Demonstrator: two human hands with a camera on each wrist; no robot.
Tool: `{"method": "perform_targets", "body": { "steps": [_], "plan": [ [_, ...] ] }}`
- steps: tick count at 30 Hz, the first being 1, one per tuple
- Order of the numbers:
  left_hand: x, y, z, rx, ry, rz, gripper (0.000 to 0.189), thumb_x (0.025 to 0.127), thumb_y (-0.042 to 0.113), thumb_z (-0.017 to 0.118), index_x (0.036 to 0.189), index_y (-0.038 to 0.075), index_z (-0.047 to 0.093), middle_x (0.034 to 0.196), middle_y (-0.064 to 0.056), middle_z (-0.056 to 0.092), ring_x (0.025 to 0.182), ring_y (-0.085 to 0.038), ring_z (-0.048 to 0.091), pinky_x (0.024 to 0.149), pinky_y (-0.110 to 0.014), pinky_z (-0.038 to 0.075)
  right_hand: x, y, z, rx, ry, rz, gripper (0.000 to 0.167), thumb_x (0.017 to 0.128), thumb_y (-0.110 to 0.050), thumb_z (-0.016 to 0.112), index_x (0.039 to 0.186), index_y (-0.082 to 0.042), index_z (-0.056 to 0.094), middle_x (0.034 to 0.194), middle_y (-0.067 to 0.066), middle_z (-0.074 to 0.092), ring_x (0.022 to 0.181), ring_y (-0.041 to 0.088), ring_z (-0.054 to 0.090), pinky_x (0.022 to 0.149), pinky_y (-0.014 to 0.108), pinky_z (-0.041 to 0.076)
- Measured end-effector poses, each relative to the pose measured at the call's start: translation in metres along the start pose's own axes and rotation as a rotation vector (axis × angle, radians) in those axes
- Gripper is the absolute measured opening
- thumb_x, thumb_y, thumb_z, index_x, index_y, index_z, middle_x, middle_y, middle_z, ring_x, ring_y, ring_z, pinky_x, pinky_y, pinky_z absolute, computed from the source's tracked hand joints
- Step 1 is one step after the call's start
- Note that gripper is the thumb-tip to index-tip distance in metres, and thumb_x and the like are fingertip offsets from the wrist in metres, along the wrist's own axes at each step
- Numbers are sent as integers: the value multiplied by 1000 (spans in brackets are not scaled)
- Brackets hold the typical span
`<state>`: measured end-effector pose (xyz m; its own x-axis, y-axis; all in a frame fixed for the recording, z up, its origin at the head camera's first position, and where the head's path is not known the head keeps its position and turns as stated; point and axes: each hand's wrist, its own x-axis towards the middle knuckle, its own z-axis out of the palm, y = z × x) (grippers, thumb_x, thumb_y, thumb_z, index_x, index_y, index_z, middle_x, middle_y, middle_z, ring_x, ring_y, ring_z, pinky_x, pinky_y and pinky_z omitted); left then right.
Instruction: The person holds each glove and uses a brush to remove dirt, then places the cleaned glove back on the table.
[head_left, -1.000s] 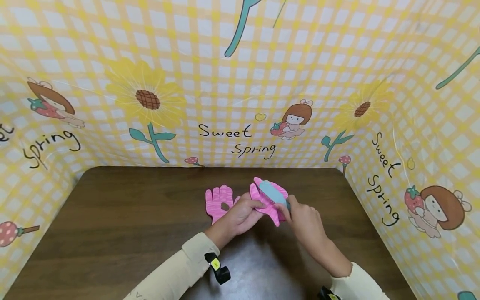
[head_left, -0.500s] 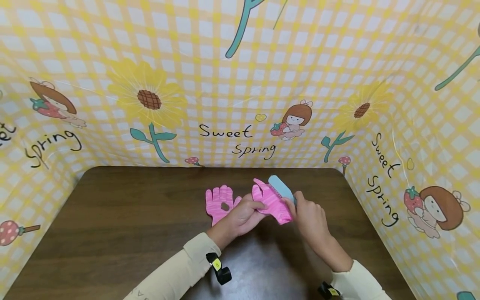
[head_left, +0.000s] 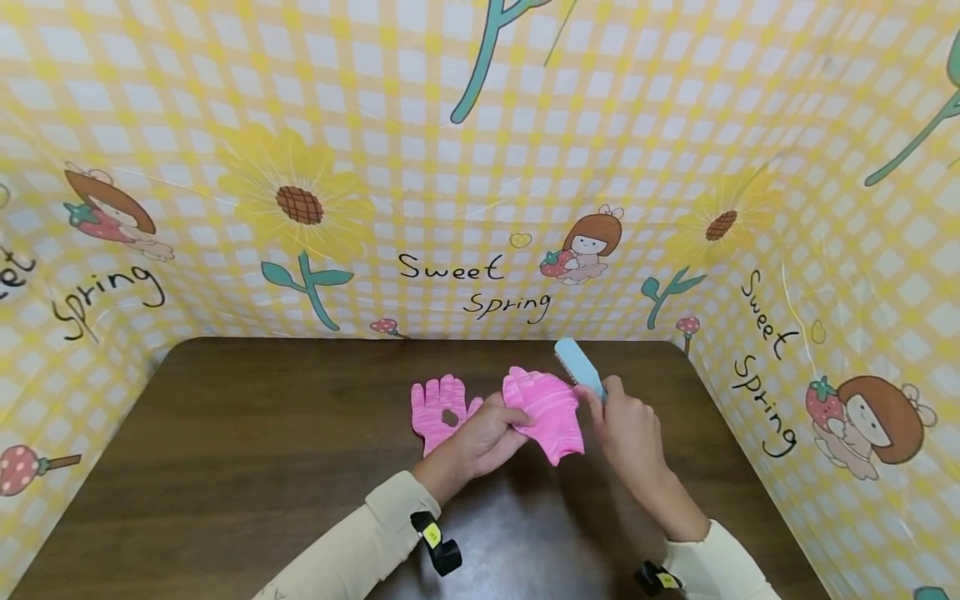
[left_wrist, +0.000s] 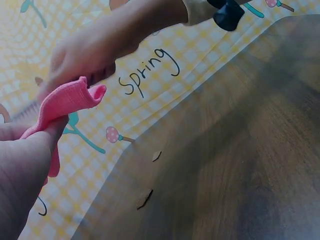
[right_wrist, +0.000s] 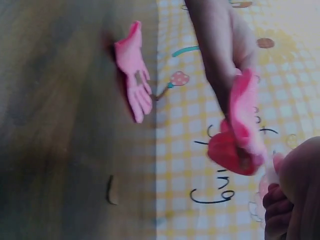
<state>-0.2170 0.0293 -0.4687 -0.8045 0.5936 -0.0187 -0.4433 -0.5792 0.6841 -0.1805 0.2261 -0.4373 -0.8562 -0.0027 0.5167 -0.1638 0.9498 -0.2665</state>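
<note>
Between thumb and fingers, my left hand grips a pink knit glove above the table. The glove is partly folded over, its cuff pointing down toward me. My right hand holds a light-blue brush by its handle. The brush head stands just past the glove's upper right edge, bristles toward the left. In the left wrist view the bristles are blurred behind the held glove. A second pink glove lies flat beside my left hand, with a brown spot on its palm.
The dark wooden table is enclosed by a yellow checked cloth at the back and sides. Small tan pieces with dark edges appear on the table in the left wrist view; what they are, I cannot tell.
The brush has moved from lying over the held glove up and right, off its edge. The held glove has changed shape, its fingers now folded over. My left hand has stayed nearly still.
</note>
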Motion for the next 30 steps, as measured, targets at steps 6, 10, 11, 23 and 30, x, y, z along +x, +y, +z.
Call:
{"method": "perform_targets", "body": {
  "steps": [6, 10, 11, 23, 30],
  "plan": [
    [-2, 3, -5, 5, 13, -15, 68, 91, -19, 29, 157, -8, 22, 165, -17, 28, 152, -28, 29, 127, -46, 23, -12, -11, -2, 50, -152, -169, 33, 93, -30, 74, 92, -4, 55, 55, -5, 35, 48, 12, 38, 41, 25, 35],
    [-3, 6, -6, -22, 28, -42, 69, 94, -19, 30, 160, -2, 22, 168, -16, 27, 156, -33, 25, 124, -48, 26, -18, -14, 3, -3, -165, -235, 38, 91, -34, 76, 90, -4, 53, 55, -8, 30, 47, 6, 32, 41, 17, 27],
    [-3, 6, -5, -20, 14, -39, 69, 94, -19, 30, 160, -2, 20, 169, -16, 25, 157, -33, 23, 125, -48, 25, -18, -13, 4, -20, -144, -228, 38, 90, -33, 77, 89, -3, 53, 55, -7, 30, 47, 7, 31, 41, 18, 27],
    [0, 2, -2, -14, 15, -31, 66, 94, -18, 28, 158, -4, 20, 167, -19, 26, 154, -32, 24, 127, -49, 23, -11, 2, 13, -50, 14, -180, 39, 89, -29, 79, 90, -2, 52, 48, 2, 41, 41, 21, 43, 37, 36, 39],
    [-1, 2, -2, -5, 15, -22, 68, 91, -20, 28, 157, -6, 21, 166, -21, 26, 153, -30, 27, 128, -48, 22, -3, 13, 11, -29, 34, -130, 38, 92, -29, 76, 86, -2, 50, 48, 5, 43, 40, 27, 49, 35, 42, 42]
  ]
}}
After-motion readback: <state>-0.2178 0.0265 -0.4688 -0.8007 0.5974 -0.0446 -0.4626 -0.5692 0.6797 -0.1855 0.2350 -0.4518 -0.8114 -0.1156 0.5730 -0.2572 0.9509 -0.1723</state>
